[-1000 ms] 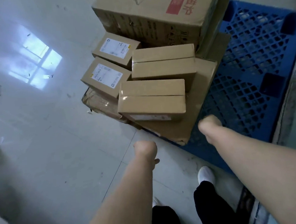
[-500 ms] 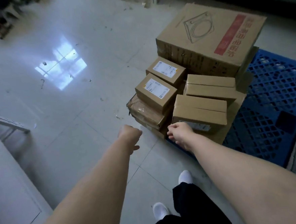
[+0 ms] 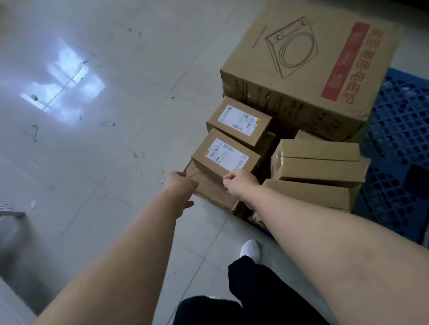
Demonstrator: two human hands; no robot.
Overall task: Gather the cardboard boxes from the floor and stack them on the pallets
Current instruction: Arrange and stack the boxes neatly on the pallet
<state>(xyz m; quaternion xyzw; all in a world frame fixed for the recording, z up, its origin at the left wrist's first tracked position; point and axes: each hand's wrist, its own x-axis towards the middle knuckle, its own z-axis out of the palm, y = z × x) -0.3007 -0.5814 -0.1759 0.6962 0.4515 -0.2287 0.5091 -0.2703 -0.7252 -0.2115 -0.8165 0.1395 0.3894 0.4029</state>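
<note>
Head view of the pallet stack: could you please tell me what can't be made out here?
- Blue pallet: cut off by the right edge and covered by boxes.
- Print on the labelled small box: too small to read.
- Left hand and right hand fingers: curled out of sight at the taped box, so the grip is unclear.
- Taped box's underside: hidden, support unknown.
- Large printed box: contents unseen.

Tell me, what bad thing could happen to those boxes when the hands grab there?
1. Both hands, left hand and right hand, are at the crumpled bottom box. Two labelled boxes sit on it, so tugging it could tip them off.
2. That bottom box seems to stick out past the blue pallet edge, so the pile may lean toward the floor.
3. The person's white shoe is close below; a falling box could hit it.
</note>
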